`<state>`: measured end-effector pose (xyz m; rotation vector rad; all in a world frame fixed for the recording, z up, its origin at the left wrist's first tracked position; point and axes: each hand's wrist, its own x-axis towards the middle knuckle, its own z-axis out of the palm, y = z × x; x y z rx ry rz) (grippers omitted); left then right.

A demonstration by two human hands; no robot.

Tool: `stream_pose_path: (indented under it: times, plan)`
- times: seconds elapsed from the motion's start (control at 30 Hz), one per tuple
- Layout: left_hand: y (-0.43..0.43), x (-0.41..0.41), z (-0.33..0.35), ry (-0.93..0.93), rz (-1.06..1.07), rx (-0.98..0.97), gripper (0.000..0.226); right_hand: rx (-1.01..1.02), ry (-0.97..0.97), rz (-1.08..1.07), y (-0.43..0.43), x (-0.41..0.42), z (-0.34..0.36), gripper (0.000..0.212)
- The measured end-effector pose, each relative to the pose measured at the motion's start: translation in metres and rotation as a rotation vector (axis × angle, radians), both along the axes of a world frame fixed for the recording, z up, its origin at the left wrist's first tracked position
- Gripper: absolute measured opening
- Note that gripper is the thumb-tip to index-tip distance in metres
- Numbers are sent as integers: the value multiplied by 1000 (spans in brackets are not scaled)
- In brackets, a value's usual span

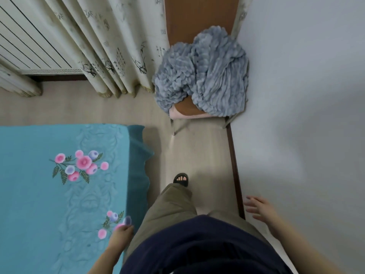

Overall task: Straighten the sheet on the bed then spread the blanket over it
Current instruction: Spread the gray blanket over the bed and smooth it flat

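A teal sheet (39, 175) with pink and purple flower prints lies flat on the bed at the left, its edge hanging down the bed's side. A fluffy grey-blue blanket (203, 72) sits bunched on a chair ahead, against the wall. My left hand (121, 235) hangs at the bed's near edge, fingers curled, holding nothing that I can see. Out by the white wall on the right, my right hand (258, 209) is open with fingers spread and nothing in it. Both hands are far from the blanket.
A narrow strip of pale floor (197, 155) runs between the bed and the white wall (306, 95). The chair (189, 109) stands at its far end. Patterned curtains (108, 46) and a radiator (25, 46) are at the back left. My foot in a black sandal (180, 179) steps forward.
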<state>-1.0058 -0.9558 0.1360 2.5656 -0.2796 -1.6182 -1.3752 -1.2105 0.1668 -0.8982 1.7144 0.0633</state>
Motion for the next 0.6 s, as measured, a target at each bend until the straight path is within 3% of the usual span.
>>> stream_pose_path:
  times: [0.3, 0.4, 0.6]
  plan:
    - [-224, 93, 18, 88, 51, -330, 14, 100, 114, -179, -80, 6, 6, 27]
    - [-279, 109, 17, 91, 83, -388, 23, 126, 134, -159, -116, 24, 2, 27]
    - [-373, 140, 15, 72, 226, -422, 21, 80, 57, -20, -257, 93, -26, 52]
